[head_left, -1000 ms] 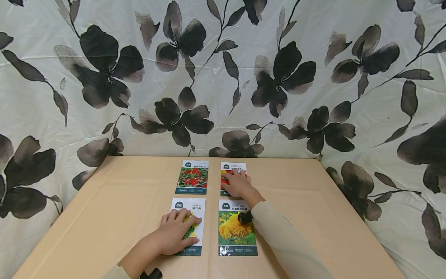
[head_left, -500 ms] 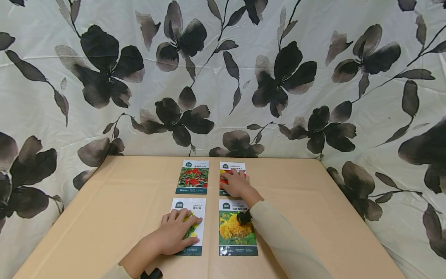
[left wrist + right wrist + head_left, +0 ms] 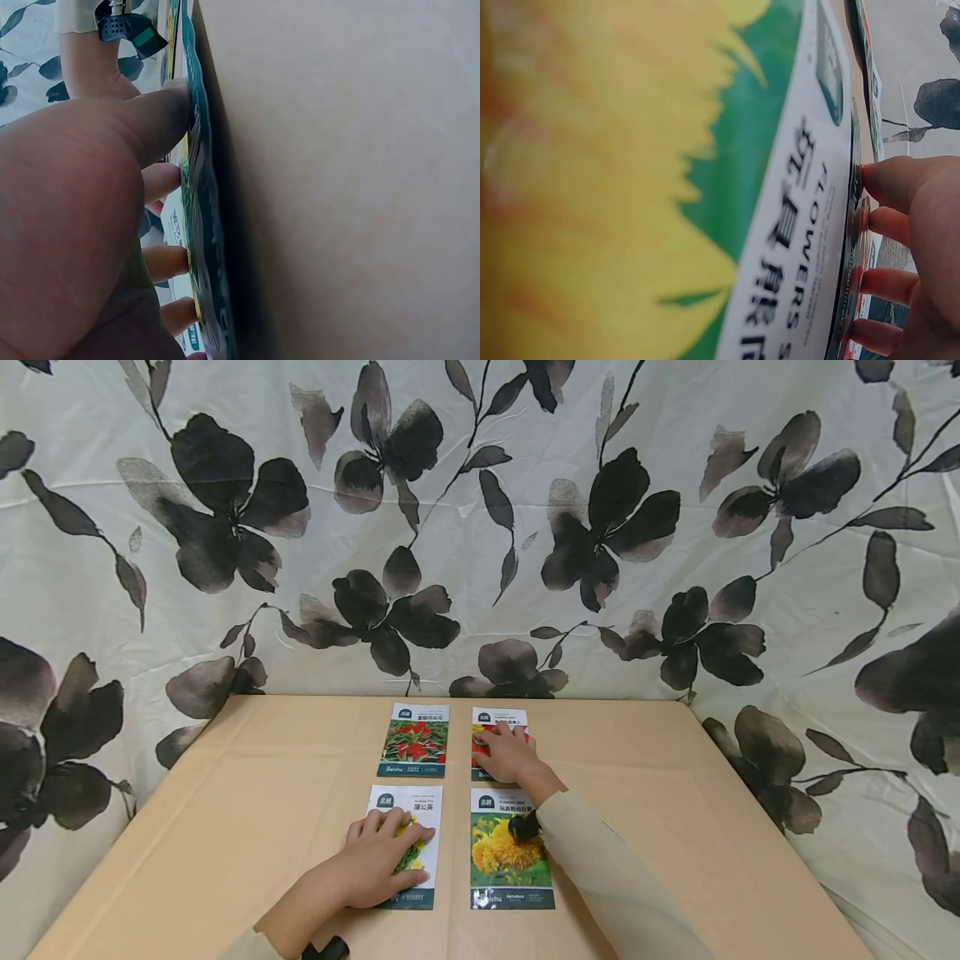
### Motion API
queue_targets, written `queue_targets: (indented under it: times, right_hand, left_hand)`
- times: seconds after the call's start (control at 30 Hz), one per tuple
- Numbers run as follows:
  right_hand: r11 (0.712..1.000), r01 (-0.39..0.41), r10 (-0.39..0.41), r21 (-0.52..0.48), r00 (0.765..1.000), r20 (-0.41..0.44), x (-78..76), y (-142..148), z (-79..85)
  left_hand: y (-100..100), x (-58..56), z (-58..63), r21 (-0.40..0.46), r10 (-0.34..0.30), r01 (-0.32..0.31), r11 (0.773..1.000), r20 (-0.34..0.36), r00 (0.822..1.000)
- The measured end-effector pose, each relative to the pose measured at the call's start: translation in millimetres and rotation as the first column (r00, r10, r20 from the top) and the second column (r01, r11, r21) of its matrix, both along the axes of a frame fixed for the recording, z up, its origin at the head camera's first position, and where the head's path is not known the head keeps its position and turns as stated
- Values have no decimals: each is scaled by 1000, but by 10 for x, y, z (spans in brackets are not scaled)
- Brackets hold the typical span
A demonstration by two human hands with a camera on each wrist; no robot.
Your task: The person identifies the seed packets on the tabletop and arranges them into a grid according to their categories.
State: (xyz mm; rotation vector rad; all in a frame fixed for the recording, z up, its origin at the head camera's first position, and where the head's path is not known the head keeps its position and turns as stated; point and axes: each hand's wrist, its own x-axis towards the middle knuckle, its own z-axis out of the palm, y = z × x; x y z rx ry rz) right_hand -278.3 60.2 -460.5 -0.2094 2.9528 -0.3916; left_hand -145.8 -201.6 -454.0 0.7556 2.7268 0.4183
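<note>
Four flower seed packets lie flat in two rows. My left hand (image 3: 369, 867) rests on the front left packet (image 3: 426, 853), fingers spread over its yellow flower picture. In the left wrist view, the thumb and fingertips touch this packet's face (image 3: 206, 225). Farther back, my right hand (image 3: 514, 755) lies over the back right packet (image 3: 501, 716), a red-flowered one, and covers much of it. The right wrist view has those fingertips on that packet, beyond the yellow-flowered front right packet (image 3: 667, 150). The back left packet (image 3: 414, 742), with red blooms, is untouched.
The packets are on a light tan table (image 3: 225, 827) whose far edge meets a white curtain (image 3: 487, 552) with dark flowers. My right forearm, in a cream sleeve (image 3: 607, 868), passes over the front right packet's side. A black wrist camera (image 3: 524, 827) overlaps that packet.
The back right packet has slid very slightly left under my right hand. My left hand and the other packets hold their places.
</note>
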Motion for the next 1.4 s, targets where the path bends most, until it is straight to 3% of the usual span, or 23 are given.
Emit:
queue_targets:
  times: [1.4]
  right_hand:
    - [1000,13,-14,27,999,32,-27,-39,10]
  left_hand:
    - [-8,-17,-17,-6,-12,12,1000,-19,1000]
